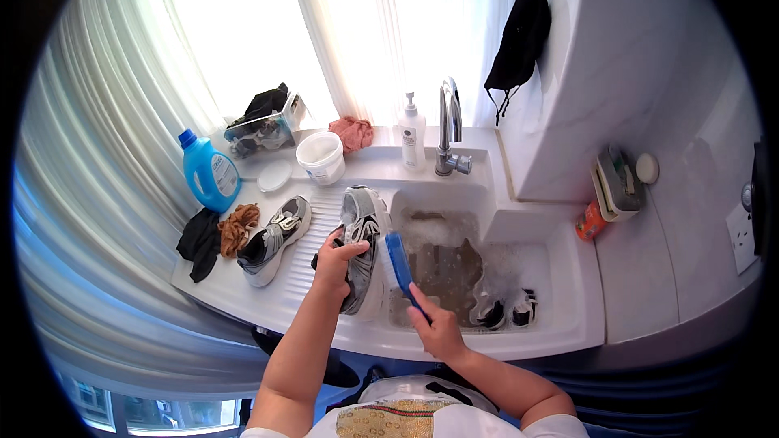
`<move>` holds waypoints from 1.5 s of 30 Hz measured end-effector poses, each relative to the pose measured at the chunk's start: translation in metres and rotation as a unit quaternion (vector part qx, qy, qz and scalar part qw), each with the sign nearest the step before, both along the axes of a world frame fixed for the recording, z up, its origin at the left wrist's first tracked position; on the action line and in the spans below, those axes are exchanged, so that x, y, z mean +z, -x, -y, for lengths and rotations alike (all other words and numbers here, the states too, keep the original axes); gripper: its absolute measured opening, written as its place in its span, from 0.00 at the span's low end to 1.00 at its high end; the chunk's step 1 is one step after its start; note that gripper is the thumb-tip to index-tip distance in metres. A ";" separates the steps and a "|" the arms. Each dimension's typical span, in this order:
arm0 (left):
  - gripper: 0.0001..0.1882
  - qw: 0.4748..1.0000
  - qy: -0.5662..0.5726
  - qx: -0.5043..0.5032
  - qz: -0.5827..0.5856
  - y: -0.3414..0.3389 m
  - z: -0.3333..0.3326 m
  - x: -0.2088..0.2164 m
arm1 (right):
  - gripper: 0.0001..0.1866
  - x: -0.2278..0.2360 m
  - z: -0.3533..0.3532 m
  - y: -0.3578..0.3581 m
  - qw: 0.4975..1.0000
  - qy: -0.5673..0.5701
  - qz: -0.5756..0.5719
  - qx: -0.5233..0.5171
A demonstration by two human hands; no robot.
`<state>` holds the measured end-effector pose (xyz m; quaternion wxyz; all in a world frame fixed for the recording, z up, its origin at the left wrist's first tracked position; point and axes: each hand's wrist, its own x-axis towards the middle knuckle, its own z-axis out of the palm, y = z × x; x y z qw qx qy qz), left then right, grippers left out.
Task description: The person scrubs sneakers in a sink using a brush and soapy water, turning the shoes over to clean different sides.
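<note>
My left hand (pixel 331 266) grips a grey-and-white sneaker (pixel 361 209) by its opening, tilted over the ridged drainboard (pixel 321 215) at the sink's left edge. In my right hand (pixel 439 330) is a blue scrubbing brush (pixel 398 261), held by its handle, its head close to the sneaker's side. Whether the bristles touch the shoe I cannot tell. A second grey sneaker (pixel 276 239) lies on the drainboard to the left. Murky, foamy water (pixel 445 272) stands in the white sink (pixel 560 331), with black-and-white items (pixel 522 308) partly in it at the right.
Behind the drainboard are a blue detergent jug (pixel 213 172), a white tub (pixel 321 159), its lid (pixel 274 176) and a clear bin (pixel 276 126) of dark cloth. A pump bottle (pixel 412 136) stands beside the chrome faucet (pixel 449 126). Dark (pixel 201 243) and brown cloths (pixel 238 229) lie far left.
</note>
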<state>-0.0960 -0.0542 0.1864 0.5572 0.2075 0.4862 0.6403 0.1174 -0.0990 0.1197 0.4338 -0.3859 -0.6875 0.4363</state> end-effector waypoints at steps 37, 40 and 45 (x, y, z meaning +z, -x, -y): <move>0.23 0.975 -0.029 0.210 0.068 0.006 -0.002 -0.025 | 0.25 -0.011 0.018 0.014 0.991 -0.044 0.116 0.041; 0.24 0.977 -0.040 0.209 0.029 -0.008 0.002 -0.027 | 0.25 0.004 -0.018 0.034 0.994 -0.035 0.099 0.008; 0.24 0.971 -0.048 0.227 0.060 -0.010 0.003 -0.026 | 0.26 0.014 -0.020 0.045 0.991 -0.071 0.109 0.003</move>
